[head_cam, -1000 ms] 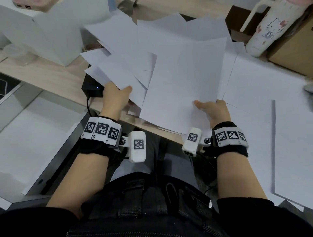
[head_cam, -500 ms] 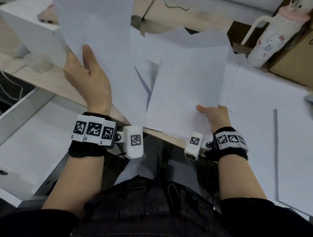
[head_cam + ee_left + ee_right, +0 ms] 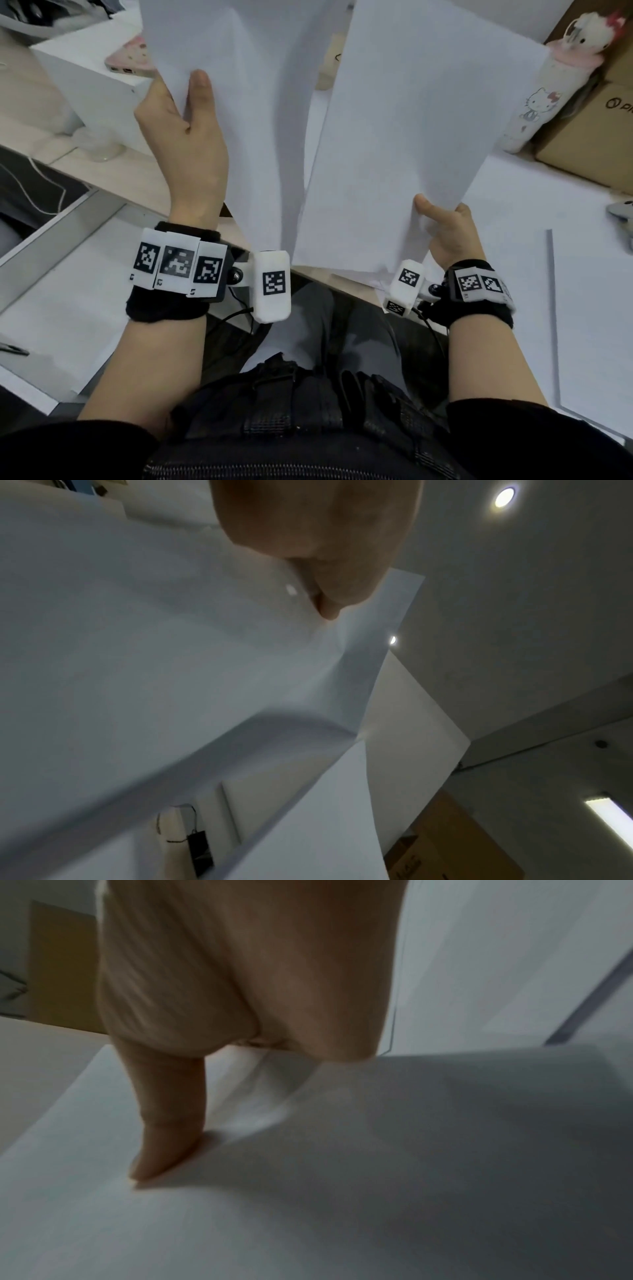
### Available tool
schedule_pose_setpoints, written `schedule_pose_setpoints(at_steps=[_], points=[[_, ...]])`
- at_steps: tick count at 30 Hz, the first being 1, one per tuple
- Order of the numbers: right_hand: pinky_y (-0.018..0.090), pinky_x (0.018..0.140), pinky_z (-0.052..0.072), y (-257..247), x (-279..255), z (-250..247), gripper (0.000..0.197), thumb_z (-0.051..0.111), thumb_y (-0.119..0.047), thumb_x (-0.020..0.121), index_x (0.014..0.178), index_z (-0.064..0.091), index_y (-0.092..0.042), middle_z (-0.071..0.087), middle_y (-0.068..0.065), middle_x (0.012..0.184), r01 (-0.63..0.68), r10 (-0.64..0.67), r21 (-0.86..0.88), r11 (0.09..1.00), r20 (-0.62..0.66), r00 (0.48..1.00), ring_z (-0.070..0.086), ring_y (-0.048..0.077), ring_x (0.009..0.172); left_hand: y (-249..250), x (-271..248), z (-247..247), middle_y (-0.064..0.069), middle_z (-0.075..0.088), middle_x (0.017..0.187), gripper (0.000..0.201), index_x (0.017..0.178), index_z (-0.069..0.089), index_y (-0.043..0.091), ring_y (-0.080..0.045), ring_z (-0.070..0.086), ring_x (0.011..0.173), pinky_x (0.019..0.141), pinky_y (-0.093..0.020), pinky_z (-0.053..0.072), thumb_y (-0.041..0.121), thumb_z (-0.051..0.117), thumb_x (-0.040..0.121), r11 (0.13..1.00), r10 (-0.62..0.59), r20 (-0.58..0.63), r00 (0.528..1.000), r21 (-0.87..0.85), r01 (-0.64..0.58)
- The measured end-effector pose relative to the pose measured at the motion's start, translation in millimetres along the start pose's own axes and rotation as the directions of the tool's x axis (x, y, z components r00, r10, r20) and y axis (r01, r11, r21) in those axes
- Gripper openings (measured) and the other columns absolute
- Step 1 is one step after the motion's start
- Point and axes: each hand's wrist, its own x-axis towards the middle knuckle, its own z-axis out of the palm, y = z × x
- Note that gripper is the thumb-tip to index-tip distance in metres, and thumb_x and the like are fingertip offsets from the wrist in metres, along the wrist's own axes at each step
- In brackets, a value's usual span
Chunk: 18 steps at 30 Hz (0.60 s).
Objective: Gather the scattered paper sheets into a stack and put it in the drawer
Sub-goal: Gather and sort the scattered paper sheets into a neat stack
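My left hand (image 3: 185,137) holds a bunch of white paper sheets (image 3: 253,120) upright above the desk, thumb on the near face and fingers hidden behind. In the left wrist view the thumb (image 3: 318,550) presses on that paper (image 3: 137,656). My right hand (image 3: 445,233) pinches the lower right corner of another raised white sheet (image 3: 411,144); its thumb (image 3: 164,1129) lies flat on the sheet (image 3: 342,1191). The two bunches stand side by side, almost touching. More sheets (image 3: 582,308) lie flat on the desk at the right. An open white drawer (image 3: 68,291) is at the lower left.
A white box (image 3: 92,82) with a pink phone (image 3: 130,58) on it stands at the back left. A cartoon-cat bottle (image 3: 537,102) and a cardboard box (image 3: 589,137) stand at the back right. A grey object (image 3: 621,212) lies at the right edge.
Both hands have lifted their sheets off the desk. The left bunch went up first, then the right sheet rose beside it; the papers now stand nearly upright.
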Motion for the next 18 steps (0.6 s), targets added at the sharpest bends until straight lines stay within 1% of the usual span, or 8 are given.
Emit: schedule_pose_setpoints(at_steps=[2, 3, 5, 6, 9, 13, 15, 18], points=[[0.025, 0.074, 0.054, -4.6, -2.0, 7.1, 0.015, 0.071, -0.007, 0.072, 0.086, 0.068, -0.010, 0.072, -0.004, 0.078, 0.033, -0.034, 0.022, 0.999, 0.053, 0.998, 0.068, 0.013, 0.077, 4.1, -0.2, 1.1, -0.004, 0.068, 0.103, 0.020, 0.108, 0.060, -0.001, -0.012, 0.062, 0.099, 0.090, -0.025, 0.050, 0.012, 0.051, 0.096, 0.999, 0.006, 0.052, 0.999, -0.034, -0.004], [0.024, 0.074, 0.054, -6.9, -2.7, 10.6, 0.013, 0.072, -0.008, 0.071, 0.083, 0.068, -0.011, 0.072, -0.004, 0.076, 0.048, -0.051, 0.039, 0.998, 0.077, 0.996, 0.068, 0.012, 0.076, 4.9, -0.5, 1.7, -0.009, 0.066, 0.106, 0.023, 0.111, 0.059, -0.004, -0.012, 0.062, 0.100, 0.091, -0.025, 0.050, 0.010, 0.050, 0.096, 0.999, 0.003, 0.085, 0.996, -0.049, 0.001], [0.023, 0.073, 0.054, -11.4, -3.3, 16.6, 0.011, 0.066, -0.001, 0.078, 0.078, 0.067, -0.012, 0.072, -0.005, 0.073, 0.058, -0.062, 0.042, 0.997, 0.096, 0.993, 0.069, 0.010, 0.073, 6.4, -3.7, 4.7, -0.006, 0.066, 0.106, 0.021, 0.113, 0.059, -0.002, -0.009, 0.062, 0.101, 0.091, -0.023, 0.049, 0.009, 0.050, 0.096, 0.999, -0.017, 0.167, 0.986, -0.045, 0.025], [0.022, 0.072, 0.054, -13.1, -3.0, 18.9, 0.016, 0.063, 0.002, 0.081, 0.076, 0.068, -0.012, 0.073, -0.005, 0.073, 0.069, -0.072, 0.035, 0.997, 0.105, 0.992, 0.069, 0.010, 0.072, 6.0, -5.6, 6.4, -0.001, 0.067, 0.105, 0.020, 0.112, 0.060, 0.002, -0.008, 0.062, 0.100, 0.090, -0.023, 0.049, 0.009, 0.050, 0.096, 0.998, -0.029, 0.212, 0.977, -0.042, 0.038], [0.022, 0.071, 0.053, -15.7, -2.7, 22.7, 0.018, 0.066, 0.002, 0.079, 0.069, 0.072, -0.012, 0.073, -0.003, 0.074, 0.083, -0.085, 0.023, 0.996, 0.121, 0.989, 0.069, 0.011, 0.073, 2.5, -12.0, 11.2, 0.014, 0.070, 0.099, 0.016, 0.106, 0.062, 0.014, -0.007, 0.064, 0.100, 0.089, -0.024, 0.049, 0.009, 0.050, 0.096, 0.990, -0.086, 0.303, 0.949, -0.077, 0.114], [0.025, 0.074, 0.052, -14.2, -2.8, 17.9, 0.010, 0.070, -0.003, 0.077, 0.085, 0.069, -0.008, 0.073, -0.001, 0.080, 0.087, -0.087, 0.003, 0.996, 0.152, 0.985, 0.069, 0.015, 0.079, -0.7, -20.2, 22.3, -0.003, 0.068, 0.103, 0.019, 0.109, 0.061, 0.005, -0.017, 0.064, 0.102, 0.093, -0.032, 0.052, 0.011, 0.049, 0.097, 0.983, -0.133, 0.356, 0.925, -0.068, 0.168], [0.026, 0.073, 0.053, -14.2, -2.6, 15.0, 0.009, 0.066, -0.001, 0.080, 0.087, 0.068, -0.007, 0.073, -0.002, 0.079, 0.116, -0.110, -0.042, 0.992, 0.137, 0.984, 0.069, 0.015, 0.077, -1.5, -23.3, 28.5, -0.002, 0.068, 0.102, 0.018, 0.108, 0.060, 0.006, -0.014, 0.065, 0.101, 0.091, -0.030, 0.053, 0.012, 0.046, 0.099, 0.976, -0.161, 0.371, 0.914, -0.077, 0.203], [0.027, 0.070, 0.054, -17.8, -3.0, 11.8, 0.012, 0.070, 0.001, 0.077, 0.085, 0.068, -0.008, 0.073, -0.003, 0.075, 0.173, -0.167, -0.090, 0.981, 0.075, 0.983, 0.069, 0.014, 0.073, -3.7, -27.6, 36.2, 0.002, 0.068, 0.104, 0.019, 0.107, 0.058, 0.011, -0.010, 0.065, 0.103, 0.092, -0.028, 0.052, 0.023, 0.044, 0.101, 0.967, -0.185, 0.391, 0.902, -0.091, 0.238]])
